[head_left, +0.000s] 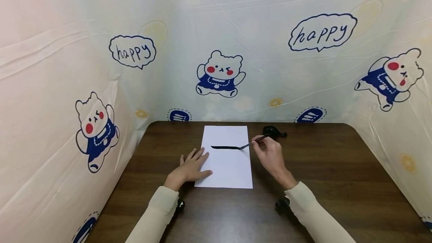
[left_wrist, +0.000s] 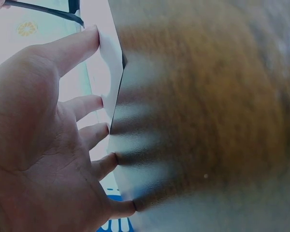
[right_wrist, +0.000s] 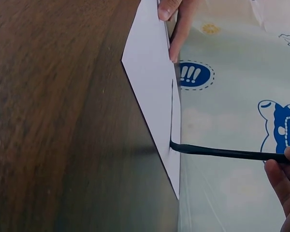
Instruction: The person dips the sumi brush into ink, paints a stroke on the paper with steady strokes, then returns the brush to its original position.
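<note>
Sleeves [head_left: 152, 216] bottom left and right. Left hand [head_left: 190, 168], fingers spread, rests on left edge of paper [head_left: 224, 173], lower center. Right hand [head_left: 271, 156], right of center, pinches brush [head_left: 248, 145], tip at right end of stroke [head_left: 224, 147].

Txt on printed curtain [head_left: 263, 36]: "happy" x2, plus "!!!" signs.
L speech bubble [head_left: 132, 52] & R speech bubble [head_left: 323, 32] each read "happy", lowercase, dk-blue handwritten-style lettering. White "!!!" on L oval badge [head_left: 179, 115] & R oval badge [head_left: 310, 114], both blue w/ dashed outline, just above far edge of table [head_left: 320, 153]. Rt wrist cam also shows "!!!" clearly.
</note>
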Motion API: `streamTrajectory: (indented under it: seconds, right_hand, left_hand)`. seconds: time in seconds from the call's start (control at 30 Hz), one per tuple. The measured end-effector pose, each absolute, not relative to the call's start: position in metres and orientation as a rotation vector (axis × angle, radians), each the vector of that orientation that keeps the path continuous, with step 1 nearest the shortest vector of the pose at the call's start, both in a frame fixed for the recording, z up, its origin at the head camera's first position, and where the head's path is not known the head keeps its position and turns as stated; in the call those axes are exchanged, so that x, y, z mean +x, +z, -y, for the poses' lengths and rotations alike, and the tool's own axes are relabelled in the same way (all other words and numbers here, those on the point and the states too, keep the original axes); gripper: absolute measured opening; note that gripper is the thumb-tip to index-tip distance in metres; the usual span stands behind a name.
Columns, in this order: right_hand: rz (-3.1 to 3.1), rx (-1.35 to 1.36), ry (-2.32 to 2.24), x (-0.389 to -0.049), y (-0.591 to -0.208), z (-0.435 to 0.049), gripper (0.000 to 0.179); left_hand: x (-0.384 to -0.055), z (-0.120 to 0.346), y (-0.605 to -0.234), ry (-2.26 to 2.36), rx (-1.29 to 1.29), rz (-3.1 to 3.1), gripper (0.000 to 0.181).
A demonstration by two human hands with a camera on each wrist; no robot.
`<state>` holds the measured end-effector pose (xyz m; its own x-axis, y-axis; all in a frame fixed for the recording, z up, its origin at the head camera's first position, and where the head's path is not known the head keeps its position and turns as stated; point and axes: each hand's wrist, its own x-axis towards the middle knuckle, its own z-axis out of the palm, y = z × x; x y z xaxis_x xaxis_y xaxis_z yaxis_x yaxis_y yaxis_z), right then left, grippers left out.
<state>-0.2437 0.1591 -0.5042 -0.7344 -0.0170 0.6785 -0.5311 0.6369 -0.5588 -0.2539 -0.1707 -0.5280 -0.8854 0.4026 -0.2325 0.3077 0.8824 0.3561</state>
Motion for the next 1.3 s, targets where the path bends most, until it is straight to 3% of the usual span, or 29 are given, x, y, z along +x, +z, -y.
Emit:
streamTrajectory:
  seconds: [1.3]
  right_hand:
    - [2.175,0.427,1.04,-0.2436,-0.5009,-0.1663,0.012]
  left_hand:
    - [-0.2527,0.1702,-0.5244,0.446,0.541,-2.751,0.082]
